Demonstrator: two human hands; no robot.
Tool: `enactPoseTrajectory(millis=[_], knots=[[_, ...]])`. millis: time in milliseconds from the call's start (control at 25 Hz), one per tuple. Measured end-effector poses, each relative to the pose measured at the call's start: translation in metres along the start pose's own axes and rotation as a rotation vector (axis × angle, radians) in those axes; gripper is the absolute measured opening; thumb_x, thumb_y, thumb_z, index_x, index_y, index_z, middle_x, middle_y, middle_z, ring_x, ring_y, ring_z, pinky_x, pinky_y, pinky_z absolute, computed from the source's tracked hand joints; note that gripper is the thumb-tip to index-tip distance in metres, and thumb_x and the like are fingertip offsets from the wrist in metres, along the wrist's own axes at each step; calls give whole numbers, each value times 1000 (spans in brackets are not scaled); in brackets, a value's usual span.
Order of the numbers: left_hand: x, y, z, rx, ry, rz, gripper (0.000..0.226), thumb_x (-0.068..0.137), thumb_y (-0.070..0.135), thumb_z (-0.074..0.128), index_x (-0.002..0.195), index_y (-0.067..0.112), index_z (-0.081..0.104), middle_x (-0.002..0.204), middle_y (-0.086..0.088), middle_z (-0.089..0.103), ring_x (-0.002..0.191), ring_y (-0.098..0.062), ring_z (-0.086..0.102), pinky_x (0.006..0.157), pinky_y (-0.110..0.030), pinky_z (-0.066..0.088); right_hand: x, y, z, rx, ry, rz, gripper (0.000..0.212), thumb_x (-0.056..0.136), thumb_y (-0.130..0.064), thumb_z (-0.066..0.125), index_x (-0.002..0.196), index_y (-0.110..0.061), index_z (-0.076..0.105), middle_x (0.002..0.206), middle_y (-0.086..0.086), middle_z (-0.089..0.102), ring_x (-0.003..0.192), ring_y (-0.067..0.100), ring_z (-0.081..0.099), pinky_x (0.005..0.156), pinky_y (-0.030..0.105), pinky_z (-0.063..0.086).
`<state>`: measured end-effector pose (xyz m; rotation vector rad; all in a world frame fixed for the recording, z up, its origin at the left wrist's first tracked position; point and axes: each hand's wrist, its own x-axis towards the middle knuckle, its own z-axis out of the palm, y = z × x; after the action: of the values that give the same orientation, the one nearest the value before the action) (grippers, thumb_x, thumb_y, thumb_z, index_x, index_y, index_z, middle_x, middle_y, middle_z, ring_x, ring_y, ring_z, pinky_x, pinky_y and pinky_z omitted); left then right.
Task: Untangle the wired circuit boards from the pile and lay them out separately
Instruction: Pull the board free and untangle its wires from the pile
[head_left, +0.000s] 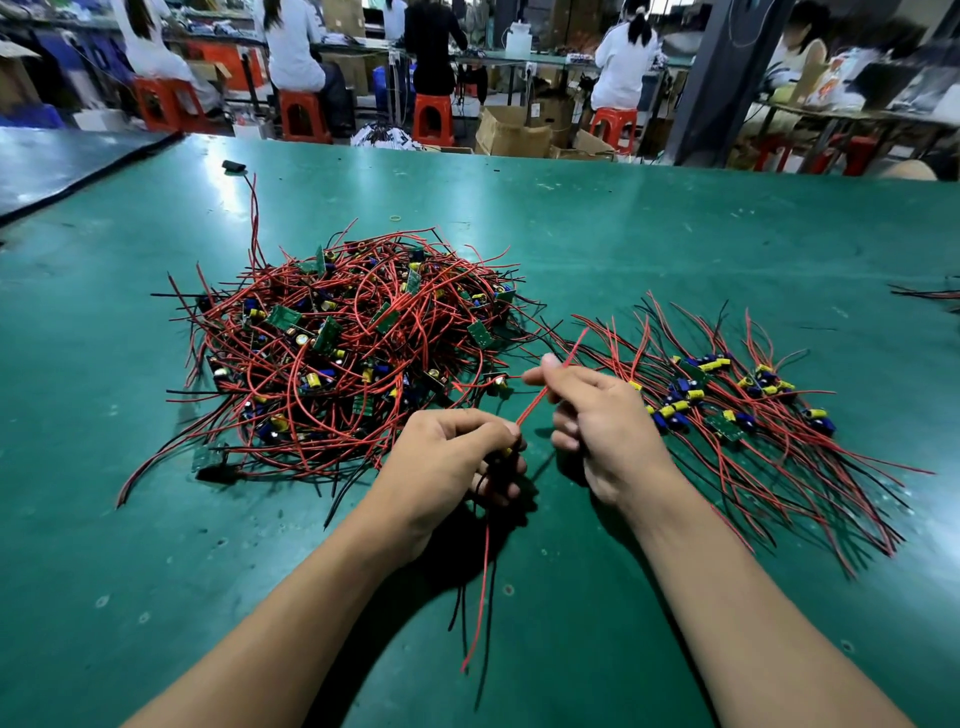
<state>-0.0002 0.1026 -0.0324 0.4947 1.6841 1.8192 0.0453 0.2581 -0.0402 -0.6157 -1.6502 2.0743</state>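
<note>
A big tangled pile (343, 353) of small green circuit boards with red and black wires lies left of centre on the green table mat (623, 234). To the right, several boards with wires (727, 405) lie spread out side by side. My left hand (452, 457) is closed around one board, mostly hidden in my fingers, with its red and black wires hanging down toward me. My right hand (597, 415) pinches a red wire (540, 400) that runs from my left hand up past my right thumb.
A lone wired part (234, 166) lies at the far left of the mat. More wires (930, 296) show at the right edge. Beyond the table, people sit on red stools among cardboard boxes (511, 132).
</note>
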Motion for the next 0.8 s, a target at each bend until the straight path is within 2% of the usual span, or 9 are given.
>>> enactPoseTrajectory(millis=[120,240,400,520,640,720,800], knots=[[0,0,1,42,-44,8,19,88,7,66,72,6,75,63,-10,68,49,-18,60,46,-21,49,5,-6,-10,175,145,5,26,98,-24,64,81,-8,76,63,-9,57,42,5,27,36,17,25],[-1,1,2,92,-62,24,20,88,5,65,71,7,74,61,-7,68,48,-11,59,45,-18,45,6,-11,-12,368,174,56,25,100,-24,59,87,-5,71,66,-7,59,39,4,26,35,16,24],[-3,1,-1,61,-42,12,18,89,3,62,72,3,69,60,-12,65,45,-20,58,42,-20,44,10,-23,-29,606,196,119,29,104,-28,51,88,-8,64,65,-5,41,34,3,26,33,13,23],[-1,2,-1,-54,22,26,10,94,13,62,91,5,68,71,-12,71,45,-19,59,43,-22,48,5,-25,-29,475,133,134,35,93,-45,62,94,-10,66,64,-5,43,37,2,28,34,13,24],[1,2,1,-154,63,19,16,94,23,62,105,11,61,74,-9,72,45,-16,57,43,-21,47,-3,-13,-9,146,-62,176,57,70,-55,76,103,-10,69,64,-6,49,43,3,32,36,16,27],[2,3,0,-219,82,-3,19,93,25,63,105,12,58,71,-8,69,44,-14,54,41,-20,44,-11,-7,0,-41,-291,222,45,72,-52,82,98,-17,74,72,-2,60,50,7,41,42,19,31],[3,5,-2,-283,79,-5,25,87,28,67,101,11,55,64,-5,64,42,-13,52,38,-19,41,-18,-6,3,-92,-488,239,33,79,-42,80,102,-19,76,87,5,71,64,13,54,53,23,37]])
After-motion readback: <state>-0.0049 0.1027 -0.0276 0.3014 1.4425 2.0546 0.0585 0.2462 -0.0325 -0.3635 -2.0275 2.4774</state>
